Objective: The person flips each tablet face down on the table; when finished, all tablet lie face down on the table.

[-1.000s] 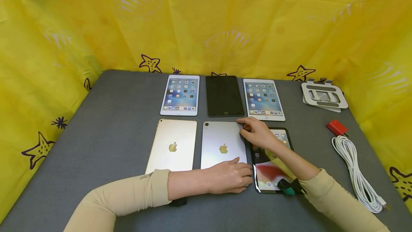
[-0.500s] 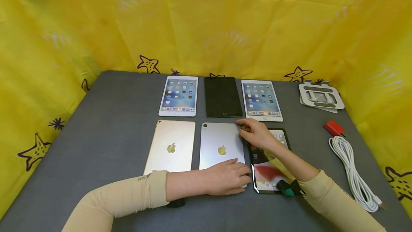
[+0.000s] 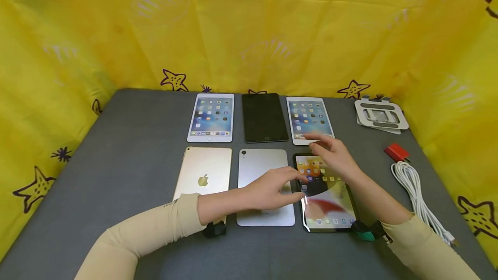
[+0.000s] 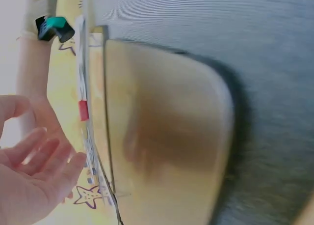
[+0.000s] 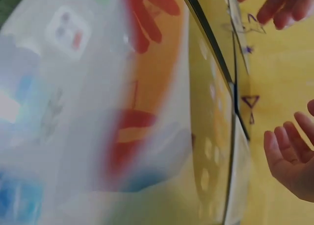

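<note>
The black-rimmed tablet [image 3: 326, 200], laid right of the silver tablet [image 3: 253, 167], long axes roughly parallel, is overhung by the nearer right hand [image 3: 336, 159] and, at its left edge, the left hand [image 3: 270, 188], fingers spread.

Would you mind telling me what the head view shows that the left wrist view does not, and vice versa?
Only the head view shows the left sleeve and the gold tablet's logo.
Only the left wrist view shows the palm side of the left hand.
Both share the silver tablet, red charger, white cable and yellow cloth.
</note>
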